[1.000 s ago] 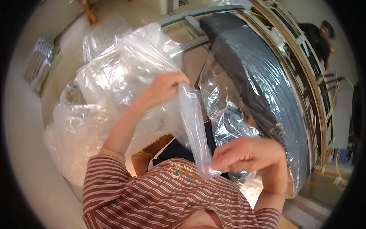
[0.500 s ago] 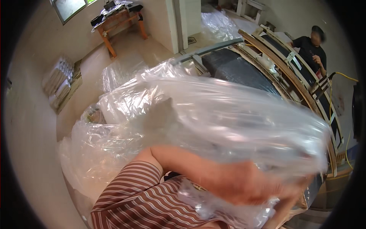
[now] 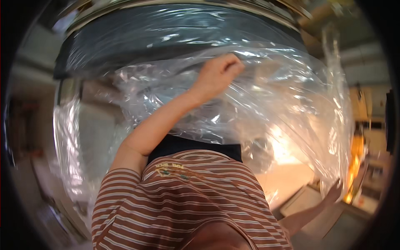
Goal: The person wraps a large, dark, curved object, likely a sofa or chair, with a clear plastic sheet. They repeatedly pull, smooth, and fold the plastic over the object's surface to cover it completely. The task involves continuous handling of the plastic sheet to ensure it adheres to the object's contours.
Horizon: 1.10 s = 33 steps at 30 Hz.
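Note:
A large sheet of clear plastic film [image 3: 266, 91] spreads in front of my body, crinkled and shiny. My left hand [image 3: 220, 71] is closed on the film near its far edge, fingers curled into a fist. Far out to the lower right, my right hand [image 3: 333, 192] is slightly blurred. The sheet runs down to that hand in a gathered fold and looks gripped there, though the fingers show only partly. Just beyond the left hand lies a long dark surface [image 3: 166, 31] covered with glossy clear film.
A wooden rail [image 3: 187, 2] bounds the dark surface at the far side. More clear film [image 3: 68, 141] hangs at the left. A yellow-orange object [image 3: 355, 164] stands beside my right hand, near a framed panel [image 3: 306, 200] low down. Bright light falls on the floor.
The view has swung round, so the dark surface now lies straight ahead. My hands, close together at the lower right before, are now wide apart with the sheet spread between them.

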Tool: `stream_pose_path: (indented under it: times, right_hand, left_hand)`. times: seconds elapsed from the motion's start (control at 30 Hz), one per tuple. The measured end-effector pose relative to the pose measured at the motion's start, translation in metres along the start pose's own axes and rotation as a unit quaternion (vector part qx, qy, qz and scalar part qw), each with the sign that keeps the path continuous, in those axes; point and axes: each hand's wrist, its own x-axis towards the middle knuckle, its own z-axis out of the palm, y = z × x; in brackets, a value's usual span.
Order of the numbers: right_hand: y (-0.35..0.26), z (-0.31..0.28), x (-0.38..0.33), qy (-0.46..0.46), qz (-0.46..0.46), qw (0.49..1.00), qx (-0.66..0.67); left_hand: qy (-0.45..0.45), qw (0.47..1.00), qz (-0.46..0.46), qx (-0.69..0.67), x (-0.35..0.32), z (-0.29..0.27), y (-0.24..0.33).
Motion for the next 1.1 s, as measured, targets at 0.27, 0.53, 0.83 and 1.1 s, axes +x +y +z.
stream_pose_path:
  times: [0.27,0.53,0.83,1.1]
  right_hand:
    - [-0.362,-0.136,0.012,-0.036,-0.184,0.771,0.609]
    - [-0.514,-0.15,-0.006,-0.226,-0.282,0.602,0.712]
    - [-0.5,-0.082,0.081,-0.07,-0.273,0.713,0.641]
    - [-0.558,-0.044,0.12,-0.11,-0.362,0.751,0.542]
  left_hand:
    - [-0.019,0.999,0.023,0.034,0.047,0.027,0.039]
    - [0.119,0.872,0.101,0.464,-0.007,-0.075,0.079]
    - [0.334,0.893,-0.093,0.286,-0.123,-0.339,0.17]
    - [0.418,0.894,-0.146,0.074,-0.071,-0.448,0.052]
